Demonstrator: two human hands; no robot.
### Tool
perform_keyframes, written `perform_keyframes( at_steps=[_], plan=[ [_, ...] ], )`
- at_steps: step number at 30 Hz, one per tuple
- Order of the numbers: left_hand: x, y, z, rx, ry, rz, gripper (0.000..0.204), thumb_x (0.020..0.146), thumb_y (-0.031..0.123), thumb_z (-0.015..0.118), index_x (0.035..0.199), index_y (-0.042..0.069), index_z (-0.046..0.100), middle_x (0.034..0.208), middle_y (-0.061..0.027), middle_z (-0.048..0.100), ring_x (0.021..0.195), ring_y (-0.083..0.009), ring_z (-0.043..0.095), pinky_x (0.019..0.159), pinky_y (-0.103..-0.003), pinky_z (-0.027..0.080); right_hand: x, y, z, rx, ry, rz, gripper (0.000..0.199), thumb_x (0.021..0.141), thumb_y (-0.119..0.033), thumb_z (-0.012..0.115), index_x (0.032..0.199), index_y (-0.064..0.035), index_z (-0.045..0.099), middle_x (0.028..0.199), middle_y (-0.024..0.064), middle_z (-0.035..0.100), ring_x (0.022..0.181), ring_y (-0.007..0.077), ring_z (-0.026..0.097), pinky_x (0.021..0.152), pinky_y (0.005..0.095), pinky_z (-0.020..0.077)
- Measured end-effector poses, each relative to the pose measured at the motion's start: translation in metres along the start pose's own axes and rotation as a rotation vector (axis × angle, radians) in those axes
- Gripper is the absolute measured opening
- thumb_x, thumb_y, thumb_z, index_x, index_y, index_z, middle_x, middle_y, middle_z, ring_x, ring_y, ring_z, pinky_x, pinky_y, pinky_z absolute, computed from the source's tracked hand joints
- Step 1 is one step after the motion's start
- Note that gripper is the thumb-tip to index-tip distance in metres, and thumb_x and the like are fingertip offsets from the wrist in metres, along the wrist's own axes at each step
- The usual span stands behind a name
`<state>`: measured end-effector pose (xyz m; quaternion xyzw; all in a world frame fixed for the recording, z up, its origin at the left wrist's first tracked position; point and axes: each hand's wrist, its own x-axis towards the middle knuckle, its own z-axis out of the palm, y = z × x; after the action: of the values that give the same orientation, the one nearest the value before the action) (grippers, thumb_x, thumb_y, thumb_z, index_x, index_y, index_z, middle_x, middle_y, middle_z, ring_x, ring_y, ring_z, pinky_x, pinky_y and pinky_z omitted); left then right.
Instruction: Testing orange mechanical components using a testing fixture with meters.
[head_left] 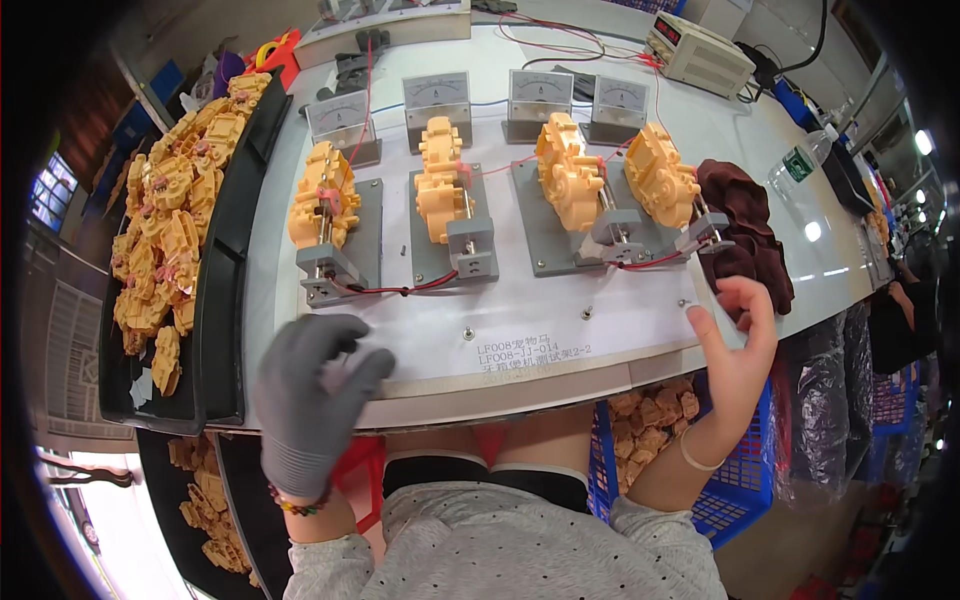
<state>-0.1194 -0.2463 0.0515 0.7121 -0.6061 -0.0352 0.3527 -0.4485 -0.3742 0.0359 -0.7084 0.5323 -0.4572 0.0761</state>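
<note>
My left hand (312, 395), in a grey glove, hovers over the near edge of the white test board (520, 330) with its fingers spread and nothing in it. My bare right hand (738, 345) is raised at the board's right end, fingers curled loosely apart, empty. Several yellow plastic gearbox units sit clamped in grey fixtures on the board: one at the left (322, 195), one in the middle (441, 178), and two to the right (568, 170) (660, 175). The left hand is nearest the leftmost fixture (330, 270); the right hand is nearest the rightmost one.
A black tray (220, 300) heaped with yellow gearboxes lies at the left. Analog meters (437, 98) stand behind the fixtures. A dark cloth (745, 235), a beige power supply (700, 52), a plastic bottle (800, 165) and a blue basket (745, 470) of parts are at the right.
</note>
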Motion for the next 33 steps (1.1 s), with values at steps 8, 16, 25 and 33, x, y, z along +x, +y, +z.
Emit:
perform_keyframes(
  at_steps=[8,16,25,33],
  plan=[
    [0.01,-0.037,-0.01,-0.232,-0.206,-0.288,0.025,0.072,0.01,0.075,0.091,-0.002,0.065,0.084,-0.008,0.064,0.078,-0.0151,0.065,0.071,-0.028,0.051,0.019,0.038,0.007,0.281,-0.325,0.115,0.02,0.075,-0.008,0.073,0.09,-0.0023,0.062,0.073,-0.0026,0.055,0.068,0.0052,0.048,0.059,0.0221,0.0311],
    [0.012,-0.039,-0.003,-0.358,-0.184,-0.378,0.016,0.076,0.003,0.071,0.087,-0.004,0.063,0.077,-0.0063,0.063,0.066,-0.0096,0.063,0.061,-0.024,0.048,0.02,0.042,0.013,0.286,-0.321,0.166,0.016,0.077,-0.009,0.072,0.089,-0.0023,0.063,0.073,-0.0028,0.056,0.068,0.0045,0.048,0.058,0.0213,0.0302],
    [0.015,-0.04,0.0,-0.309,-0.195,-0.281,0.01,0.078,0.002,0.068,0.084,-0.004,0.062,0.074,-0.0064,0.059,0.066,-0.0118,0.061,0.061,-0.026,0.047,0.02,0.039,0.015,0.185,-0.305,0.05,0.01,0.082,-0.008,0.067,0.089,-0.0005,0.065,0.078,-0.0012,0.059,0.071,0.0064,0.05,0.058,0.0226,0.0308],
    [0.01,-0.045,0.004,-0.339,-0.163,-0.223,0.007,0.079,0.003,0.066,0.084,-0.002,0.063,0.079,-0.007,0.054,0.067,-0.0123,0.057,0.063,-0.027,0.045,0.02,0.038,0.018,0.191,-0.309,-0.037,0.008,0.085,-0.007,0.065,0.088,0.0005,0.064,0.078,0.0023,0.058,0.07,0.0093,0.05,0.06,0.0228,0.0345]
  ],
)
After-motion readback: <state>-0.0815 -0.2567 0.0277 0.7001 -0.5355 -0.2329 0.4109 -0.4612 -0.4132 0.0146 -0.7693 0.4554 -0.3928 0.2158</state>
